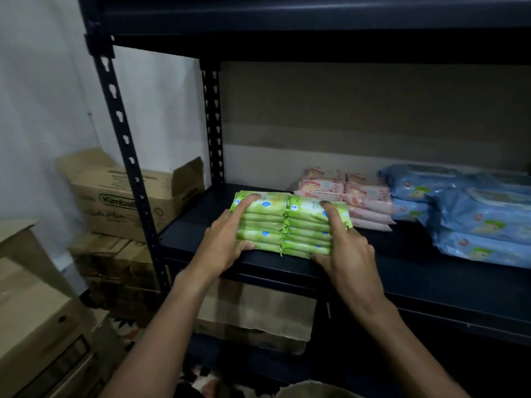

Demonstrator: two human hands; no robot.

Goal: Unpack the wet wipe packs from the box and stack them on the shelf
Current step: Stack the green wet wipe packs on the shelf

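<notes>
Near: our left hand (pixel 227 245) and right hand (pixel 346 255) clamped two side-by-side stacks of green wipe packs (pixel 283 225). Fingers spread on top, thumbs pressed at bottom front edge. Stacks sat at front lip of dark shelf (pixel 402 271), long axis left-right, both hands equally near. Bare shelf lay straight behind them; we judged push straight back likely next. Farther right: pink packs (pixel 365 196) just beside, then blue packs (pixel 474 214).

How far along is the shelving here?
Done: pink wipe packs and blue wipe packs stacked on the dark metal shelf. In hand: left hand and right hand grip two green wipe-pack stacks at its front edge. Left: unclear; the cardboard boxes hide their contents.
</notes>
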